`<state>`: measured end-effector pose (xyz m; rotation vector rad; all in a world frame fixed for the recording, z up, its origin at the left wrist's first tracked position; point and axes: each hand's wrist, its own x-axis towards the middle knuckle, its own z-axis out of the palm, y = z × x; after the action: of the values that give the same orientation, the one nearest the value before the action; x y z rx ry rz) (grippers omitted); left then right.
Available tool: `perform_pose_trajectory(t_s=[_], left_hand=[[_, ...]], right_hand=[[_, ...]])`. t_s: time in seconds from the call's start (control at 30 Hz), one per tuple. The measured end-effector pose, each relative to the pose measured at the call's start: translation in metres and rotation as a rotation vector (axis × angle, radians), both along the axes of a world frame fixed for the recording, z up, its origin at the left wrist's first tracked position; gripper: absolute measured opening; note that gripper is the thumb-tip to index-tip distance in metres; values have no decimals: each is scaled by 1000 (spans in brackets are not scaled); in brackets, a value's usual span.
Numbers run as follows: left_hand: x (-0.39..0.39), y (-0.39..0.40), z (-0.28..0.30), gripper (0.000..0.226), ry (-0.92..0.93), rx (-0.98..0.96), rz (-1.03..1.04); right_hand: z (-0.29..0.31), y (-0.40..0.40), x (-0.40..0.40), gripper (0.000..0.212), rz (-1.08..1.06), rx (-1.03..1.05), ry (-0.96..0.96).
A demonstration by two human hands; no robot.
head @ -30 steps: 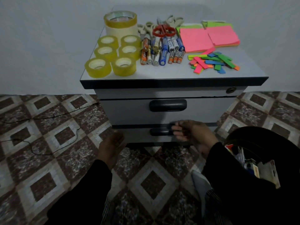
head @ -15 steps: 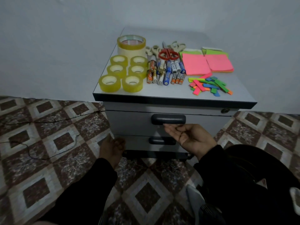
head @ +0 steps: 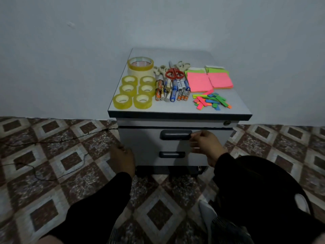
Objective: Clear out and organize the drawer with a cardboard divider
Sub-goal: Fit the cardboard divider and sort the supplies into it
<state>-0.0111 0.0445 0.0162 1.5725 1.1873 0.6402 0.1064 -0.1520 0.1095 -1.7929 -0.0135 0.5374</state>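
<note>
Upper drawer (head: 140,143) of the grey pedestal, centre frame, is closed; right hand (head: 204,144) has come up from the lower handle (head: 172,154) a second ago and now has fingers curled at the right end of the upper handle (head: 175,135), though an actual grip is unclear. Left hand (head: 124,158) stays low by the cabinet's bottom-left corner, back to camera, fingers hidden. On the cabinet top (head: 175,110): tape rolls (head: 134,93) left, batteries (head: 173,90) and scissors (head: 174,73) middle, sticky notes (head: 209,80) right, unchanged.

No legible txt; batteries (head: 173,90) carry print, too blurry.
</note>
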Motion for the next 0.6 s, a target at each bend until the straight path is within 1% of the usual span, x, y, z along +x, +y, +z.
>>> perform_pose_trajectory(t_s=[0.03, 0.07, 0.1, 0.13, 0.17, 0.2, 0.3, 0.4, 0.47, 0.53, 0.6], left_hand=[[-1, -7, 7, 12, 17, 121, -102], [-3, -12, 15, 13, 49, 239, -209], [-3, -17, 21, 17, 92, 357, -307], [-3, -21, 30, 23, 141, 467, -404], [-2, -23, 36, 29, 184, 563, -491], [-2, -25, 45, 35, 233, 639, -561], [0, -26, 63, 51, 436, 809, -708], [0, -22, 74, 60, 641, 870, -829], [-1, -22, 79, 62, 697, 895, -847], [-3, -22, 81, 61, 711, 953, -814], [-5, -21, 81, 60, 729, 1003, -773]], right_hand=[[-2, 2, -3, 11, 1, -36, -6], [-2, 3, -8, 10, -5, -12, 61], [-1, 7, -11, 8, -12, 73, 207], [2, 9, -14, 9, -21, 199, 371], [6, 11, -16, 14, -45, 319, 489], [10, 13, -19, 16, -67, 408, 544], [11, 22, -27, 16, -109, 480, 556], [7, 22, -36, 15, -170, 573, 567], [2, 19, -41, 15, -190, 585, 566], [-4, 17, -45, 14, -208, 560, 579], [-8, 16, -50, 11, -224, 473, 597]])
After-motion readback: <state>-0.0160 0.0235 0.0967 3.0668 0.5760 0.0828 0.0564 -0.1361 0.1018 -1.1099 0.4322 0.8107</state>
